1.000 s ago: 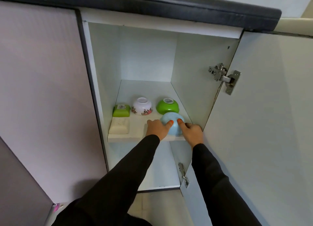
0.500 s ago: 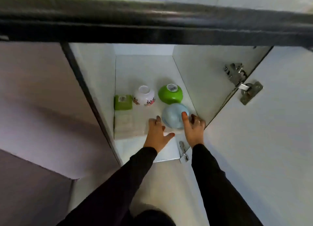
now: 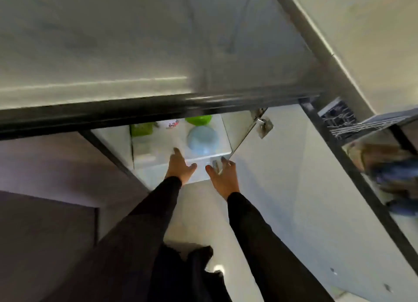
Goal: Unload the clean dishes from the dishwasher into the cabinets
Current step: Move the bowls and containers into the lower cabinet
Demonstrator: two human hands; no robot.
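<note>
The light blue bowl (image 3: pixel 202 141) sat upside down on the cabinet shelf (image 3: pixel 203 156), near its front edge and close to the right wall, with neither hand touching it. The left hand (image 3: pixel 181 168) hovered just in front of the shelf edge, fingers loosely spread and empty; the right hand (image 3: pixel 222 175) was likewise unclenched and held nothing, next to the lower door hinge (image 3: pixel 216 164).

With the bowl judged as placed, the sensible course was to draw both hands straight back, clear of the open cabinet door (image 3: pixel 294 188) and its hinge, then turn to the dishwasher rack (image 3: pixel 343 122) at the right for the next piece.

The dark counter (image 3: pixel 158 108) edge cut off the back row: only slivers of a green bowl (image 3: pixel 199 119), a flowered white bowl (image 3: pixel 170 124) and a green box (image 3: pixel 141 129) showed. The frame was heavily blurred, and what lay in the rack could not be made out.
</note>
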